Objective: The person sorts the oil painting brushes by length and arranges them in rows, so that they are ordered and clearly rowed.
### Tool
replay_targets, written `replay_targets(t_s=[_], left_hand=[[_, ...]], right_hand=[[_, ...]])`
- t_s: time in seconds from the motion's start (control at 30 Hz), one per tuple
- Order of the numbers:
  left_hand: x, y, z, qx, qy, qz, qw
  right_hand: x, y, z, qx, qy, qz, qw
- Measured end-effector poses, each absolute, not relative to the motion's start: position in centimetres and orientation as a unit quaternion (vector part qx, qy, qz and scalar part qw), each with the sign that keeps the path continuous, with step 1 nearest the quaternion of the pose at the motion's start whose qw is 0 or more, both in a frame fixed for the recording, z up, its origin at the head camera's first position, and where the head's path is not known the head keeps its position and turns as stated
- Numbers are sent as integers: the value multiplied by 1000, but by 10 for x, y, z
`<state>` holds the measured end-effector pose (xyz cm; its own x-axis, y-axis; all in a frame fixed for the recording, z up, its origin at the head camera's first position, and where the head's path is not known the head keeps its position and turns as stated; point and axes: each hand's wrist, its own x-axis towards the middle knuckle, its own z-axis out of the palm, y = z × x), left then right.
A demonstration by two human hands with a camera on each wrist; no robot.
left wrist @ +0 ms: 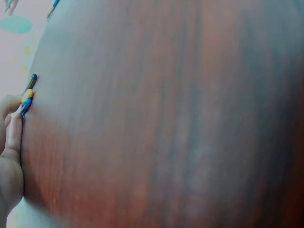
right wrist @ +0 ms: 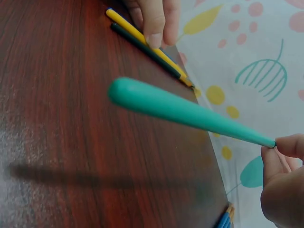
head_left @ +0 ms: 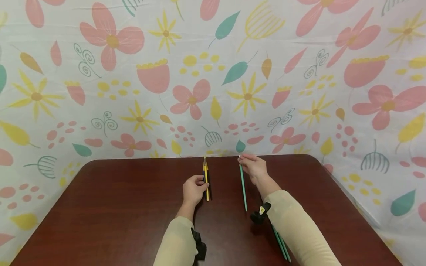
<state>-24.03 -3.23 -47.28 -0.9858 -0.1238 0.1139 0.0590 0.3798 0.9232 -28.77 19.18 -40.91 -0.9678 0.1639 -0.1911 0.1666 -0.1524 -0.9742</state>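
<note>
The right hand (head_left: 254, 168) pinched a green brush (head_left: 243, 188) by its far end, raised above the table (head_left: 133, 207); the left hand (head_left: 194, 190) gripped a yellow brush (right wrist: 124, 23), a black brush (right wrist: 137, 43) and a blue brush (left wrist: 27, 104) near the table's far edge; more green brushes (head_left: 281, 244), seemingly half hidden, lay beside the right sleeve (head_left: 299, 225)

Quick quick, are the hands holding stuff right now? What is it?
Left hand: pinching a yellow brush, with a dark brush alongside.
Right hand: pinching a green brush by its thin end.
</note>
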Motion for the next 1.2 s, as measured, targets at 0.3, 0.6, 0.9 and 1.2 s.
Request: replay_targets(t_s=[0.3,0.6,0.9,1.2], left_hand=[[-247,-29,-474,25,-828,-556,64],[-249,-30,-472,22,-827,-557,70],[-248,-33,-472,25,-829,-555,72],[-247,-33,-473,26,-831,-551,71]], right_hand=[[-280,208,-408,141,622,-771,3],[-272,219,-397,150,611,-777,21],[-269,233,-398,162,630,-759,23],[-258,248,-398,138,651,-746,17]])
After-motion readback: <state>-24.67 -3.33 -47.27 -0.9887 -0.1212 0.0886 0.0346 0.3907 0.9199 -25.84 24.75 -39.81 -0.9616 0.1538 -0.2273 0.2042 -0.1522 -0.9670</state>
